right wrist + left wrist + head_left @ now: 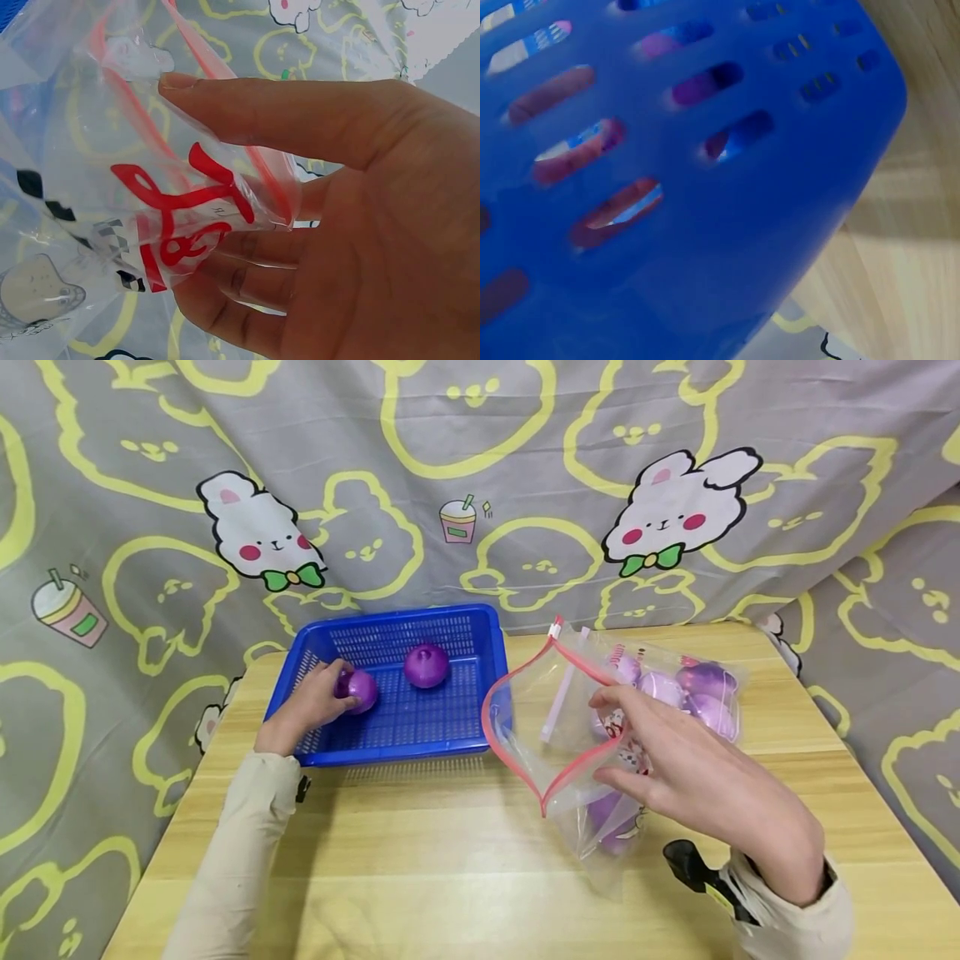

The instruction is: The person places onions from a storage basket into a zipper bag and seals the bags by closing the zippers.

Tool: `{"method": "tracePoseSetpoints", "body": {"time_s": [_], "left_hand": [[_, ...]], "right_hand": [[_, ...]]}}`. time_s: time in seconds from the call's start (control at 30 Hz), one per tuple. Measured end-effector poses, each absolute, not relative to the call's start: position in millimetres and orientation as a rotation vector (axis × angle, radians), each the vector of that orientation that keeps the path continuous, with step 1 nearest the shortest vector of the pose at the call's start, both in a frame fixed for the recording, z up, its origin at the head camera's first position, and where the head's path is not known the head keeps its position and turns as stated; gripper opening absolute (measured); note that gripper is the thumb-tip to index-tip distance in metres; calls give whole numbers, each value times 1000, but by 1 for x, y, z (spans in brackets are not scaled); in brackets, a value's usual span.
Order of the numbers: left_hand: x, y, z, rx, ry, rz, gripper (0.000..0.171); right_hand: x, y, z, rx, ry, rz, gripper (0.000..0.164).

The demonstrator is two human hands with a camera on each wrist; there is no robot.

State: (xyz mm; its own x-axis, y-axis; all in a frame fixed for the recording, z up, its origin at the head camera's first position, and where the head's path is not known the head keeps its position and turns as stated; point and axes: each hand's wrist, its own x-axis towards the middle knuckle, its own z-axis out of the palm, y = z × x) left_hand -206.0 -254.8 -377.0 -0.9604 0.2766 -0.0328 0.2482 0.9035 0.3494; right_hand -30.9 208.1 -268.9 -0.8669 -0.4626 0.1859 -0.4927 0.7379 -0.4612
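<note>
In the head view my left hand [318, 693] grips a shiny purple onion [362, 692] inside the blue basket [405, 752]. Another purple onion [426, 667] sits near the basket's back wall. My right hand [682, 760] holds the side of a clear zip bag [525, 727] whose pink-edged mouth gapes towards the basket. The right wrist view shows the thumb in front of the clear film and the other fingers behind it, near red print [217, 195]. Through the left wrist view's basket wall [705, 247], only bits of fingers and purple show.
Several purple round things [708, 697] lie in clear plastic at the right, beside a lilac strip [558, 702]. Another purple thing [613, 818] shows through the film below my right hand. A patterned grey curtain [525, 468] hangs behind the wooden table [420, 877].
</note>
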Motion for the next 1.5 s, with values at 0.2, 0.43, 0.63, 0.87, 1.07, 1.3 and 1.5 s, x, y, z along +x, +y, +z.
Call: {"method": "tracePoseSetpoints", "body": {"time_s": [0.2, 0.43, 0.63, 0.87, 1.07, 1.3, 1.5], "left_hand": [[-205, -253, -378, 402, 2928, 542, 56], [-201, -247, -378, 497, 2883, 604, 52], [-197, -245, -376, 529, 2910, 516, 51], [-190, -243, -368, 542, 2927, 406, 59], [-182, -242, -363, 566, 2981, 390, 53], [-177, -235, -358, 602, 3070, 322, 53], [-178, -227, -356, 706, 3112, 301, 53]], "right_hand": [[-29, 209, -269, 769, -2895, 787, 58], [-30, 209, -269, 781, -2882, 783, 56], [-29, 211, -268, 795, -2874, 793, 56], [-27, 213, -268, 791, -2867, 790, 55], [-27, 213, -266, 795, -2868, 798, 54], [-27, 214, -265, 785, -2881, 790, 55], [-26, 214, -266, 765, -2892, 806, 55]]}}
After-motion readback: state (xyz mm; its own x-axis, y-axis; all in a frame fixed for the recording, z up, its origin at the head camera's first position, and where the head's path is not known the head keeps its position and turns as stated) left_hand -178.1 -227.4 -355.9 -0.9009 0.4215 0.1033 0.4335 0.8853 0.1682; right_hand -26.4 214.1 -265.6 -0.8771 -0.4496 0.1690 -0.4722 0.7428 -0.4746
